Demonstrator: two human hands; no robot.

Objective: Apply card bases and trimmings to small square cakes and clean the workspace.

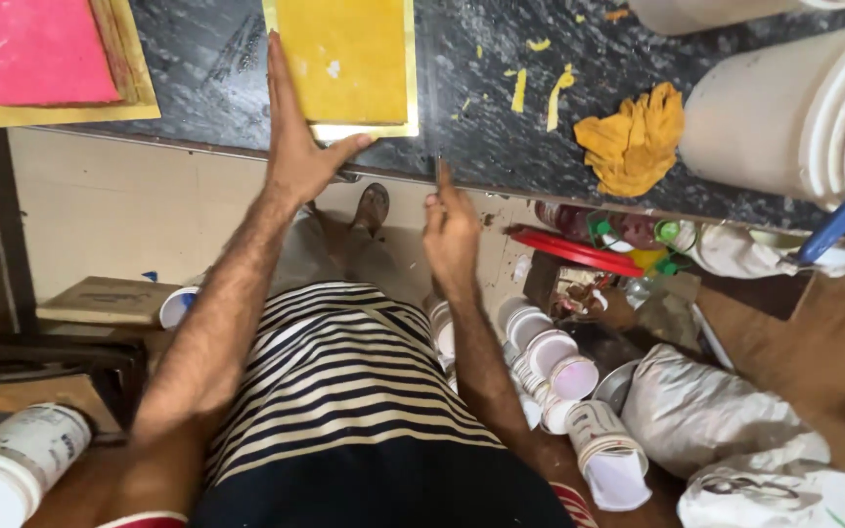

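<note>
Pressing left hand (297, 147): fingers flat and open along the yellow board's (346, 61) left edge, thumb under its near corner
Right hand (450, 227): loosely curled, pinching a thin blade (439, 172), just right of board
Beyond fingertips: yellow cloth (635, 139), bucket (794, 112), on counter (462, 108)

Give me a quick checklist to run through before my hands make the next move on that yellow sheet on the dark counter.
1. Left hand flat against the left edge of the yellow sheet, thumb at its near edge: ok.
2. Right hand off the sheet, near the dark counter edge: ok.
3. What the right fingers pinch, something thin: cannot tell.
4. Yellow scraps strewn right of the sheet: not ok.
5. Yellow cloth lies apart from the sheet: ok.
6. Pink sheet lies apart at the far left: ok.
</note>
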